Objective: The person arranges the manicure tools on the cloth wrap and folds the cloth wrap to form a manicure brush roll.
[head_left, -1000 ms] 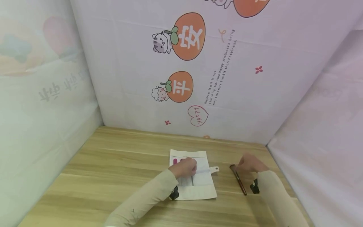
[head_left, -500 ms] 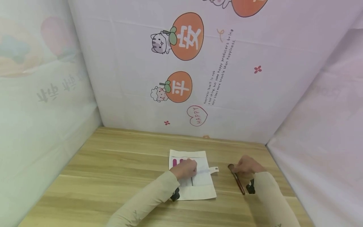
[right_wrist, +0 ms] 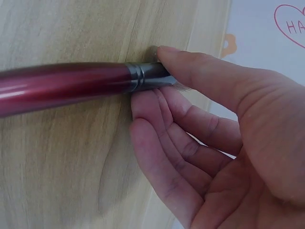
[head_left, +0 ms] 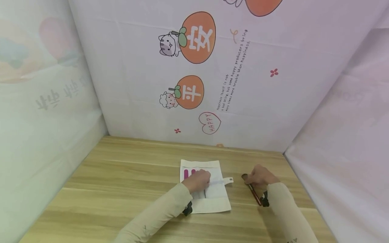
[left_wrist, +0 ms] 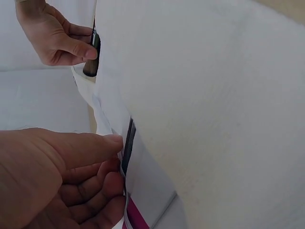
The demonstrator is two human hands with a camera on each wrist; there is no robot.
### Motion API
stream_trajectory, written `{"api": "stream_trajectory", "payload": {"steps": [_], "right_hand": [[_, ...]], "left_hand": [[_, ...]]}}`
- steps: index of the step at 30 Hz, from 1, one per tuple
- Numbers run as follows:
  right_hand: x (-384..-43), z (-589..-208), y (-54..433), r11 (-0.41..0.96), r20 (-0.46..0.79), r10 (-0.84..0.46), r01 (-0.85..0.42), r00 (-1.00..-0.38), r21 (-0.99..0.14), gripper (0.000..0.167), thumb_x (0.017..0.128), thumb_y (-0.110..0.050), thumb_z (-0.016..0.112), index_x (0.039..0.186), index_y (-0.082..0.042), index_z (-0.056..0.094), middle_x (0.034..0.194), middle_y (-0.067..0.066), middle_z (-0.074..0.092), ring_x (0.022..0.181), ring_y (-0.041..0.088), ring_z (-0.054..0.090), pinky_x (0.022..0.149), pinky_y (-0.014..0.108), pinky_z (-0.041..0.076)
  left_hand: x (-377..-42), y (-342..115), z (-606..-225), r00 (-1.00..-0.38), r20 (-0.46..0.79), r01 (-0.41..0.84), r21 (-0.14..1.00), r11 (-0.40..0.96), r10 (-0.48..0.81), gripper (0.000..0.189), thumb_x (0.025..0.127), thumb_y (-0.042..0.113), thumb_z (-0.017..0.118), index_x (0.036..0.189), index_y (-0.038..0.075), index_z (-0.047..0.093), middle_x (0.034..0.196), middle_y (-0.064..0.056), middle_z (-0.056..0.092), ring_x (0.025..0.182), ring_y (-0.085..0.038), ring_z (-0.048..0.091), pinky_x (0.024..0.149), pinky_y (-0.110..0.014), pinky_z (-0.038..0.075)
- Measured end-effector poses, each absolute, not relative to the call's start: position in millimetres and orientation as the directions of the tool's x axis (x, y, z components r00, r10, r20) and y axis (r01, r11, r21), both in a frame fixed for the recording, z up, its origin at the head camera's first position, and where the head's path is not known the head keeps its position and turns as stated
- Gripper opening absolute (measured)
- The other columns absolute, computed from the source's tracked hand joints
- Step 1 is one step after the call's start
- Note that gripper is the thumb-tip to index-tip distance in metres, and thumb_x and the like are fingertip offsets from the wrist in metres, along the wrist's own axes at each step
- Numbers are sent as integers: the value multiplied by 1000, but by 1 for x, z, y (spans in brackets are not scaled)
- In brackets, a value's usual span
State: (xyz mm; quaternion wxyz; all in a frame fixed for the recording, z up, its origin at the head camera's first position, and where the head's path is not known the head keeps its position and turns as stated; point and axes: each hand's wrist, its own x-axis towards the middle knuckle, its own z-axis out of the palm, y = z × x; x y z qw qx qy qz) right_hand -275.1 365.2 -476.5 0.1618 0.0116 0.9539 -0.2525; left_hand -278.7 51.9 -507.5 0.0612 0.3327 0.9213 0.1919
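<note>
A white fabric brush roll [head_left: 212,205] lies unfolded on the wooden table, with magenta shapes [head_left: 186,173] at its upper left. My left hand [head_left: 197,181] is over its middle; in the left wrist view the thumb and fingers pinch an edge of the white fabric [left_wrist: 214,95]. Just beyond the thumb tip a narrow dark strip [left_wrist: 128,143] shows against the cloth. To the right, my right hand [head_left: 262,175] pinches a makeup brush [right_wrist: 66,86] at its dark metal collar. Its glossy red handle slants down toward me, and the bristles point away.
A strap with a snap [head_left: 229,180] sticks out from the roll's right side toward the brush. The wood tabletop [head_left: 121,175] is bounded by a printed cloth wall [head_left: 146,111] behind and pale cloth walls on both sides.
My right hand has moved slightly left with the brush, closer to the roll, and its fingers now overlap the brush's upper part. The left hand stays in place on the roll.
</note>
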Motion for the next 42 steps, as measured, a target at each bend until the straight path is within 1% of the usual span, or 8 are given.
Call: {"api": "stream_trajectory", "payload": {"steps": [9,20,26,28,31,36,39,42], "right_hand": [[-278,-481,363,885,-307,-56,95,-950,-455,39,89,-21,83,57,-5,67,48,-5,55,46,5,33,46,20,28],[-284,-470,365,886,-290,-99,48,-952,-461,46,91,-30,81,54,-13,60,49,-7,52,46,6,34,48,21,31],[-291,-438,351,881,-232,-147,-21,-961,-473,39,97,-31,74,66,-13,60,68,2,68,64,12,58,66,28,47],[-294,-427,343,872,-221,-165,-37,-961,-489,40,99,-31,72,65,-13,57,67,1,64,64,13,55,64,28,45],[-299,-413,328,861,-205,-168,-42,-964,-507,42,100,-31,71,66,-12,57,70,-3,65,71,13,63,66,30,49],[-309,-400,296,841,-181,-163,-40,-970,-540,28,98,-32,73,87,-6,77,95,8,80,93,27,77,82,40,61],[-315,-399,276,822,-168,-159,-36,-973,-568,26,97,-29,74,94,-4,80,100,13,80,95,29,77,81,38,61],[-320,-401,257,808,-145,-163,-47,-976,-587,25,97,-27,75,89,-3,78,102,12,79,89,23,76,74,30,58]], "left_hand": [[-276,47,-502,-784,-28,560,398,726,620,15,102,7,62,88,6,63,74,-1,52,67,-12,48,63,-24,43],[-277,42,-502,-773,-3,574,422,702,635,25,95,-1,64,74,9,58,66,5,48,60,-7,43,58,-19,38],[-277,37,-498,-729,58,629,448,635,682,30,91,-9,63,68,8,55,62,7,42,58,-4,38,56,-17,34],[-277,35,-496,-725,63,635,447,630,686,30,90,-9,63,69,9,54,63,7,42,59,-4,38,57,-17,33],[-277,33,-494,-727,61,633,445,633,684,30,93,-6,64,70,10,53,65,8,43,60,-4,39,59,-17,34],[-278,28,-493,-723,79,642,445,624,687,29,95,-4,63,72,10,54,67,8,44,62,-4,40,61,-17,34],[-278,26,-493,-712,99,654,453,606,695,27,95,-5,63,73,9,56,67,8,44,61,-4,40,61,-16,34],[-279,26,-494,-698,126,676,444,589,705,25,94,-5,65,75,8,58,68,9,45,62,-3,41,61,-15,34]]}}
